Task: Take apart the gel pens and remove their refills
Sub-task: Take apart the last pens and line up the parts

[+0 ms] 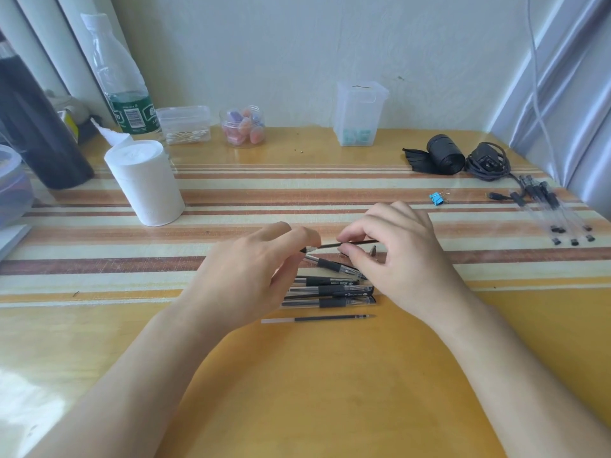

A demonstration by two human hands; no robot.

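Observation:
My left hand [258, 269] pinches the end of a gel pen barrel [308, 249] between thumb and forefinger; most of the barrel is hidden under the hand. A thin black refill [360, 242] sticks out of it to the right, and my right hand [400, 256] pinches that refill just above the table. A small metal pen tip [374, 251] lies by my right fingers. Several black gel pens [330, 290] lie in a pile under and between my hands. One loose refill [317, 319] lies just in front of the pile.
Several clear pen barrels [555, 213] lie at the far right edge, near a blue binder clip [437, 198], a black cable [489, 163] and a black roll [443, 155]. A white paper roll [145, 183] stands at the left. Bottle and plastic containers [360, 114] line the wall.

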